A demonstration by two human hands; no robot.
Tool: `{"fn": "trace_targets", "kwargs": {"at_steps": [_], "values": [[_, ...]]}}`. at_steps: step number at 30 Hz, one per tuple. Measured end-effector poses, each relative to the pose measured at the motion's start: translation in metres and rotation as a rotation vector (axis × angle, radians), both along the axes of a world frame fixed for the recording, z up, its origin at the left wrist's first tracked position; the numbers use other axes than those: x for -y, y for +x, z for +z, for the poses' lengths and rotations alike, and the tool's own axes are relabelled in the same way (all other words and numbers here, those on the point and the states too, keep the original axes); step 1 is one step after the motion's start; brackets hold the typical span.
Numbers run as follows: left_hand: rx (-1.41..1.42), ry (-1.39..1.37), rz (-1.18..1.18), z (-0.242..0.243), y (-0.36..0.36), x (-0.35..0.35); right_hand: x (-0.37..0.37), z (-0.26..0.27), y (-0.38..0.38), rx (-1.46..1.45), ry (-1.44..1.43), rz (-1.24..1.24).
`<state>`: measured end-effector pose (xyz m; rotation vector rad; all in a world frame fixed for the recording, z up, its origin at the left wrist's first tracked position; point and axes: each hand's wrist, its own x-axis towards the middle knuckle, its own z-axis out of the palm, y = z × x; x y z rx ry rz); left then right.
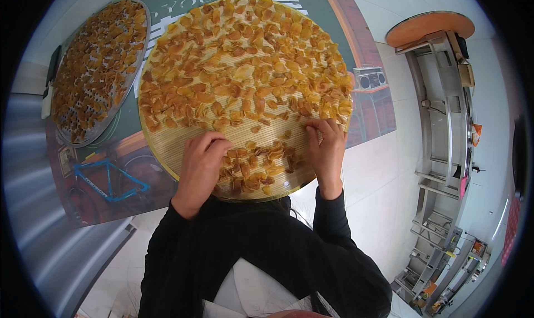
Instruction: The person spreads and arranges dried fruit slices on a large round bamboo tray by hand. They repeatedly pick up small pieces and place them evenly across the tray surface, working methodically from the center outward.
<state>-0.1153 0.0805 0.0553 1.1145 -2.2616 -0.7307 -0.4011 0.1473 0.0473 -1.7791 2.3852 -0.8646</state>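
Observation:
A large round slatted tray with a yellow rim (164, 151) lies before me, most of it covered with thin, curled, amber-brown dried slices (250, 72). A smaller heap of the same slices (254, 168) lies near its front edge, between my hands. My left hand (202, 163) rests over the front left part, fingertips bent beside the heap; whether they hold a slice is hidden. My right hand (327, 145) is over the front right part, with thumb and fingers bent near the edge of the larger spread. I cannot tell if a slice is between them.
A grey perforated oval-looking tray (146, 38) of similar slices stands at the left on the printed tabletop (154, 193). Metal racks (442, 93) run along the right, with a round orange-brown board (429, 26) at their far end. Corrugated metal (37, 176) is at the left.

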Motion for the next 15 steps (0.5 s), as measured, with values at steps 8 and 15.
{"fn": "trace_targets", "kwargs": {"at_steps": [8, 15], "values": [[-0.019, 0.028, 0.065, 0.001, 0.007, 0.003, -0.002, 0.011, 0.004, 0.078, 0.031, 0.155], [-0.01, 0.049, 0.148, 0.003, 0.017, 0.006, 0.004, 0.012, 0.012, 0.042, 0.056, 0.244]]}}
